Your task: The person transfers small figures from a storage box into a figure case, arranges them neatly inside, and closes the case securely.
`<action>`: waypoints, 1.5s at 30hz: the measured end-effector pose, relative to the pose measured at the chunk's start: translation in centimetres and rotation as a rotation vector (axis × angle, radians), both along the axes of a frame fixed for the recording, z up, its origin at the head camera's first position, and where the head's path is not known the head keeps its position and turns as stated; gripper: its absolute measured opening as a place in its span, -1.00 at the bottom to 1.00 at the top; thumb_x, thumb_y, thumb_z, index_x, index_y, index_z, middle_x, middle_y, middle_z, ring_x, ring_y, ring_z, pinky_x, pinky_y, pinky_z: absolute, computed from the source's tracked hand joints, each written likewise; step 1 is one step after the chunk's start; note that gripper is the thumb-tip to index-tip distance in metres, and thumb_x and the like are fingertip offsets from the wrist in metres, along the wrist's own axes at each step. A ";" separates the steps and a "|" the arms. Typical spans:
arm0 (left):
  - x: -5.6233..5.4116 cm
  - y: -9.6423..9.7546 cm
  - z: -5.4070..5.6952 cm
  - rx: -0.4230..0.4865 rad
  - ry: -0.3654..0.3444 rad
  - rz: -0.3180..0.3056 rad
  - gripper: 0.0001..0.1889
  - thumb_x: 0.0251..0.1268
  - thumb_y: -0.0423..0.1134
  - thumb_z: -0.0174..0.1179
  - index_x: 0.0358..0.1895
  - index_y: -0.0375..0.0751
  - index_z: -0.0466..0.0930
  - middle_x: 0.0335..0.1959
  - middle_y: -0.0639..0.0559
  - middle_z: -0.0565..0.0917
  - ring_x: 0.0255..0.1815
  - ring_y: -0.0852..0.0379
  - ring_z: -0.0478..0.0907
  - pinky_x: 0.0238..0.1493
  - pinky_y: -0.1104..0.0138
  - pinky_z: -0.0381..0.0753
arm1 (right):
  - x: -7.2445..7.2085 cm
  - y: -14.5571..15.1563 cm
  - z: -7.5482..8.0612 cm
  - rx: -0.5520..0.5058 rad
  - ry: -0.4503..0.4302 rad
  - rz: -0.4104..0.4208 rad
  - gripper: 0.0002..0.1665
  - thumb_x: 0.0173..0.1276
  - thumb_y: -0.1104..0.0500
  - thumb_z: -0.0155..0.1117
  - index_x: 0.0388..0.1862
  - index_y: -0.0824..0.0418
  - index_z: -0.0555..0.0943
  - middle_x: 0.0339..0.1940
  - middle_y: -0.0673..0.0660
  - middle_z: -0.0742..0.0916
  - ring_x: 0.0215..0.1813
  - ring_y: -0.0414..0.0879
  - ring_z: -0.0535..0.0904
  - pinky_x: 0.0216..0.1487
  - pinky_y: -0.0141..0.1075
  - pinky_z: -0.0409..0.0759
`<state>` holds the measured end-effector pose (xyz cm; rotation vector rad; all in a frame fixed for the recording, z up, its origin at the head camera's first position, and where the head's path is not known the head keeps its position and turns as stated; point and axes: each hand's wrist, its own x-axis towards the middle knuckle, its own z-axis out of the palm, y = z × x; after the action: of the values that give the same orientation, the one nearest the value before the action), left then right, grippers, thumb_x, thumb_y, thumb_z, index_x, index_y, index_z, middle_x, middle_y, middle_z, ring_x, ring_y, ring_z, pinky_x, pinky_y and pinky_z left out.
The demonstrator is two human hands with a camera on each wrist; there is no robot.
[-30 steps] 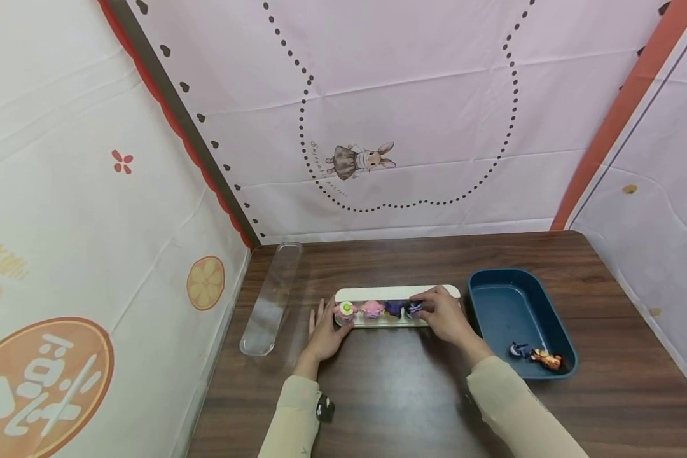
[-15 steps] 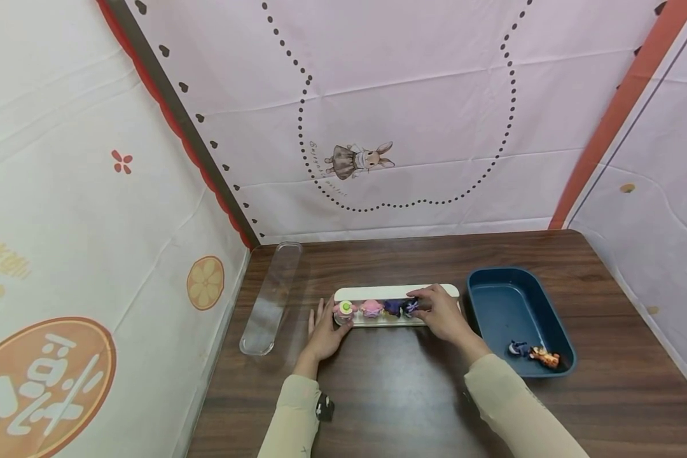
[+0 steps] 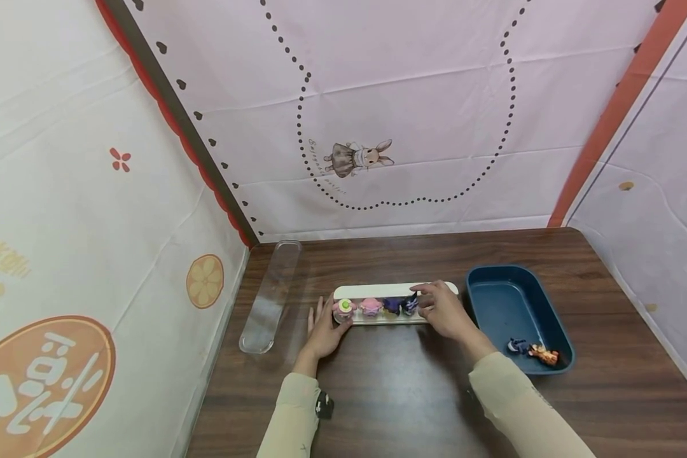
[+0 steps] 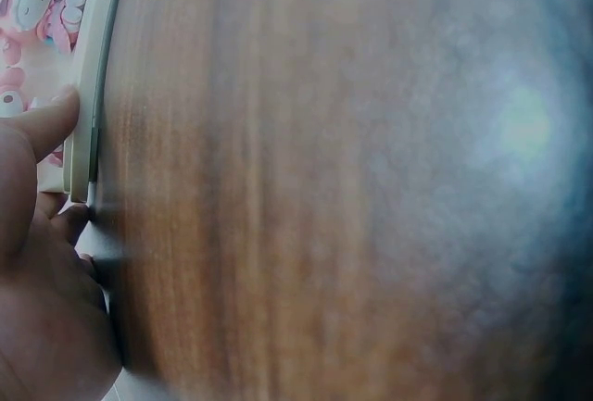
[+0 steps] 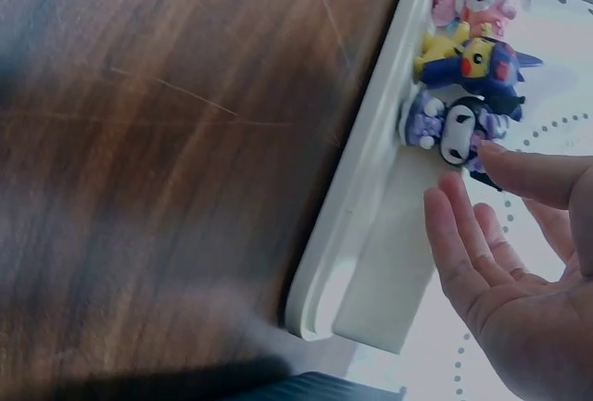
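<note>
A long white case holds a row of small figurines. Two pink ones, the left with a yellow-green top, come first, then a dark blue and yellow one. Last in the row is a purple and black figurine with a white face. My left hand grips the case's left end, thumb on the front rim, other fingers round the end. Beside the purple figurine is my right hand, fingers extended and parted, thumb tip at the figurine's ear; contact is hard to tell.
A blue bin stands to the right of the case, with a dark blue figurine and an orange-brown one inside. A clear plastic cover lies at the left. Printed cloth walls enclose the wooden table.
My right fingers have loosened from the purple figurine and drawn slightly right, leaving it standing in the row. The left hand keeps its place on the case.
</note>
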<state>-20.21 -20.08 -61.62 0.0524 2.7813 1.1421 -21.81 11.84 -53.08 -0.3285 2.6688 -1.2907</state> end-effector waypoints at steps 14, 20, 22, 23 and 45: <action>0.1 0.1 0.4 -0.010 0.004 -0.003 -0.06 0.51 0.13 0.18 0.72 -0.13 -0.13 0.72 -0.12 0.06 0.77 -0.16 -0.27 0.69 -0.15 -0.45 | 0.8 2.2 2.5 0.090 0.020 -0.049 -0.31 0.33 0.41 0.40 0.43 0.12 0.55 0.28 0.28 0.56 0.17 0.27 0.70 -0.11 -0.07 0.79; 0.1 0.1 0.3 -0.017 0.001 0.005 -0.07 0.51 0.12 0.19 0.72 -0.12 -0.13 0.72 -0.12 0.06 0.77 -0.14 -0.27 0.69 -0.15 -0.45 | 1.2 3.8 2.9 0.150 0.049 -0.055 -0.35 0.34 0.37 0.40 0.41 0.13 0.56 0.23 0.28 0.61 0.17 0.27 0.70 0.02 0.11 0.75; 0.1 0.0 0.3 -0.015 0.003 0.006 -0.07 0.51 0.11 0.19 0.72 -0.12 -0.13 0.72 -0.12 0.07 0.77 -0.14 -0.27 0.69 -0.15 -0.45 | 1.4 4.3 3.1 0.157 0.059 -0.058 -0.36 0.34 0.37 0.41 0.40 0.14 0.57 0.20 0.29 0.63 0.17 0.27 0.69 0.02 0.13 0.74; 0.1 0.0 0.3 -0.013 0.003 0.006 -0.07 0.52 0.11 0.19 0.72 -0.12 -0.13 0.72 -0.12 0.07 0.77 -0.14 -0.27 0.69 -0.15 -0.45 | 1.5 4.6 3.2 0.158 0.064 -0.059 -0.37 0.34 0.36 0.41 0.39 0.15 0.57 0.19 0.30 0.64 0.16 0.27 0.69 0.02 0.13 0.73; 0.0 0.0 0.2 0.002 0.009 -0.004 -0.06 0.50 0.13 0.19 0.71 -0.15 -0.12 0.72 -0.12 0.07 0.77 -0.16 -0.26 0.69 -0.15 -0.44 | 4.2 12.5 4.6 0.253 0.023 -0.063 -0.42 0.36 0.23 0.45 0.35 0.20 0.59 0.20 0.37 0.67 0.15 0.32 0.64 -0.08 0.17 0.72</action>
<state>-20.18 -20.10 -61.40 0.0634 2.7863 1.1463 -17.63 24.33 -48.52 -0.2283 2.8392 -0.9521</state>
